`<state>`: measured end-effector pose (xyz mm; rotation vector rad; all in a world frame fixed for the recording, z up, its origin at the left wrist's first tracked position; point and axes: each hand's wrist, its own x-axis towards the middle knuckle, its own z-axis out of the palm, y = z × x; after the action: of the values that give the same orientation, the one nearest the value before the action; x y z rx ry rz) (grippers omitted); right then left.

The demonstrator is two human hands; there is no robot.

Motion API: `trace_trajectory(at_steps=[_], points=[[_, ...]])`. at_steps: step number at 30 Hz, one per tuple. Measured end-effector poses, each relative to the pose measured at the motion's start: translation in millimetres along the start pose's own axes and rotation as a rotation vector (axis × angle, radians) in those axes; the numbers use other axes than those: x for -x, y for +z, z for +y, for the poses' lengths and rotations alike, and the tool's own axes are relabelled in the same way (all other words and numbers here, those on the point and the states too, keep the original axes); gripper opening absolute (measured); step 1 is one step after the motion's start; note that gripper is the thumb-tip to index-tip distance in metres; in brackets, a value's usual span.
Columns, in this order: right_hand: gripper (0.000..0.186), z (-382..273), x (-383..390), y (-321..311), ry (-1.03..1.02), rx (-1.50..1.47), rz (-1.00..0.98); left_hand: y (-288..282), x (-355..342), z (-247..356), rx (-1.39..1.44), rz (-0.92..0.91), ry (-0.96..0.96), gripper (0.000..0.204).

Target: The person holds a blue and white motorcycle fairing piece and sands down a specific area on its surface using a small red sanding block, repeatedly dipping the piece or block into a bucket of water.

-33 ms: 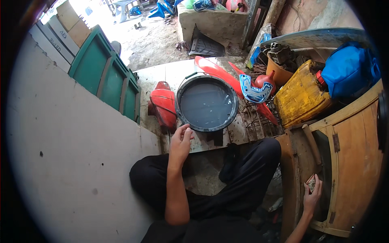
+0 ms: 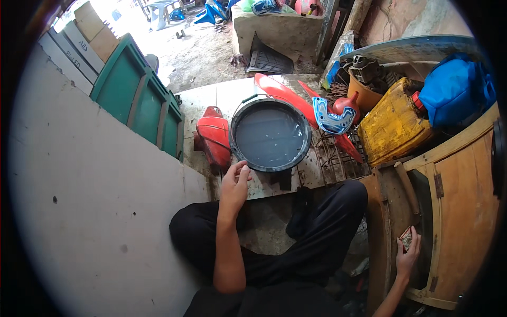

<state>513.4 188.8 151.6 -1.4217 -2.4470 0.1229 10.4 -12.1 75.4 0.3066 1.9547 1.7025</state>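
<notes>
A round black bucket point(image 2: 270, 166) of cloudy grey water stands on the tiled surface in front of me, its wire handle with a green grip leaning at the far side. My left hand point(image 2: 234, 186) is just at its near left rim, fingers loosely bent and nothing visible in them; whether a fingertip touches the rim I cannot tell. Far to the right, beside the wooden cabinet, my right hand point(image 2: 407, 253) grips a small flat piece point(image 2: 406, 240) with a speckled grey face and a reddish edge. Left of the bucket lies a red plastic fairing point(image 2: 214, 136).
Behind the bucket are a long red fender point(image 2: 285, 96) and a blue-white plastic panel point(image 2: 332, 119). A yellow jerrycan point(image 2: 393, 124), a blue bag point(image 2: 457, 92) and a wooden cabinet point(image 2: 465, 211) crowd the right. A white board point(image 2: 105, 201) borders my left.
</notes>
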Motion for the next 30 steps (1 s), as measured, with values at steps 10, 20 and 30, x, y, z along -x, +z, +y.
trace_trajectory(at_steps=[10,20,30], points=[[0.059,5,-27,3,-0.139,0.012,0.040,11,4,75,-0.359,-0.183,0.291,0.040],[0.072,10,-50,9,-0.246,0.012,0.093,26,-5,64,-0.482,-0.443,0.367,0.040],[0.065,-70,-126,45,-0.307,-0.036,0.166,30,1,39,-0.531,-0.491,0.305,0.043]])
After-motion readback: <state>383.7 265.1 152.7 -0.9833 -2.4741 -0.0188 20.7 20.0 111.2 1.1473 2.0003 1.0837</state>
